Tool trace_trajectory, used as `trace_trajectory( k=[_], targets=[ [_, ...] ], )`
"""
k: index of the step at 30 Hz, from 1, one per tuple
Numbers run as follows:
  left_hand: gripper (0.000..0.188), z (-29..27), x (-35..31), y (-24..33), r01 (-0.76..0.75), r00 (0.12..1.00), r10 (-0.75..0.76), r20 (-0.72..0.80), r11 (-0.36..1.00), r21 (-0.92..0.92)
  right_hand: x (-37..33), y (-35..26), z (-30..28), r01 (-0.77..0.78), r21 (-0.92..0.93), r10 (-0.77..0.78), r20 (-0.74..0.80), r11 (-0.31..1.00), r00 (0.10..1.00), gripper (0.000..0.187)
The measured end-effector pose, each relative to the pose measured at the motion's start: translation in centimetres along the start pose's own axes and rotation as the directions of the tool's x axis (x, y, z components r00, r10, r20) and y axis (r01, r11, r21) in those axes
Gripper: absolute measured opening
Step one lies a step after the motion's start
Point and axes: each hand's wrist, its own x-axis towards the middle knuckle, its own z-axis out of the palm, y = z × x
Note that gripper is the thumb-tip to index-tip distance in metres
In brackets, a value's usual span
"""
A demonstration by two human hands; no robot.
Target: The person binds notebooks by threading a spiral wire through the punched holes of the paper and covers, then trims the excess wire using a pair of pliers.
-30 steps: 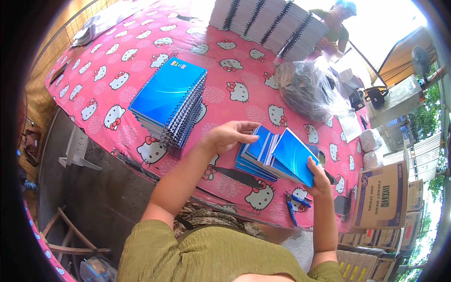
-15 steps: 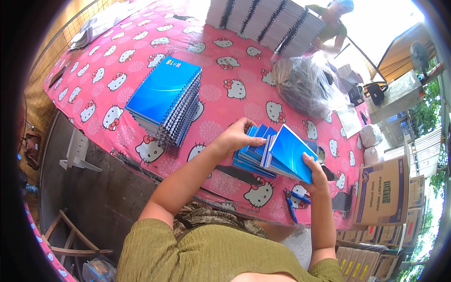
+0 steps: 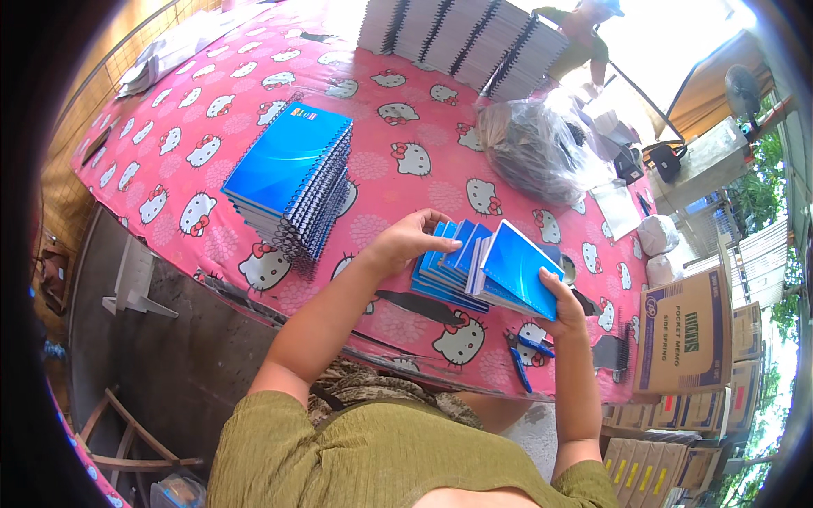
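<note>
My right hand (image 3: 562, 303) grips unbound blue memo pads (image 3: 518, 264) with a row of punched holes, thumb on the top cover. Overlapping them on the left is a fanned pile of similar blue pads (image 3: 440, 275) on the table. My left hand (image 3: 405, 244) is closed at the upper end of that pile, its thumb on the pads; its other fingertips are partly hidden behind them. Farther left stands a neat stack of coil-bound blue notebooks (image 3: 288, 161). Blue-handled pliers (image 3: 519, 369) lie just below my right hand.
A pink cartoon-print cloth (image 3: 381, 190) covers the table. White coil-bound blocks (image 3: 461, 42) stand at the far side, near another person (image 3: 584, 42). Clear plastic holding dark coils (image 3: 538, 152) sits at the right. Cardboard boxes (image 3: 684, 334) rise beyond the right edge.
My left hand has shifted slightly along the fanned pads, whose edges are spread a little more. My right hand keeps its hold. The whole view has moved slightly.
</note>
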Motion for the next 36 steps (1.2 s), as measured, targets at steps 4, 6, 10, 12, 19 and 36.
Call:
trace_trajectory(
  k=[4,6,10,12,19,36],
  targets=[
    [0.069,-0.4,-0.1,-0.2,-0.034,0.999,0.035,-0.026,0.999,0.032,0.7,0.0,0.2,-0.01,0.0,0.01,0.022,1.0,1.0,0.042],
    [0.07,-0.6,-0.1,-0.3,-0.028,0.999,0.03,-0.042,0.999,0.046,0.7,-0.1,0.7,-0.005,0.0,0.005,0.02,1.0,1.0,0.043],
    [0.073,-0.4,-0.2,-0.2,-0.004,0.999,0.007,-0.048,0.998,0.06,0.2,-0.1,0.8,0.009,-0.008,-0.009,0.024,1.0,1.0,0.044],
    [0.075,-0.4,-0.1,-0.3,-0.005,0.999,0.008,-0.042,0.999,0.053,-0.3,-0.2,0.8,0.037,-0.065,-0.036,0.015,0.997,0.999,0.045],
    [0.095,1.3,-2.0,0.0,-0.192,0.85,0.451,-0.271,0.745,0.638,-6.7,-0.3,1.1,0.284,-0.251,-0.287,0.027,0.925,0.958,0.061],
    [0.118,5.7,-13.4,-6.6,-0.473,0.857,0.476,0.197,0.575,0.667,-7.8,12.9,2.9,0.552,-0.38,-0.49,0.254,0.743,0.834,0.114]
  ],
)
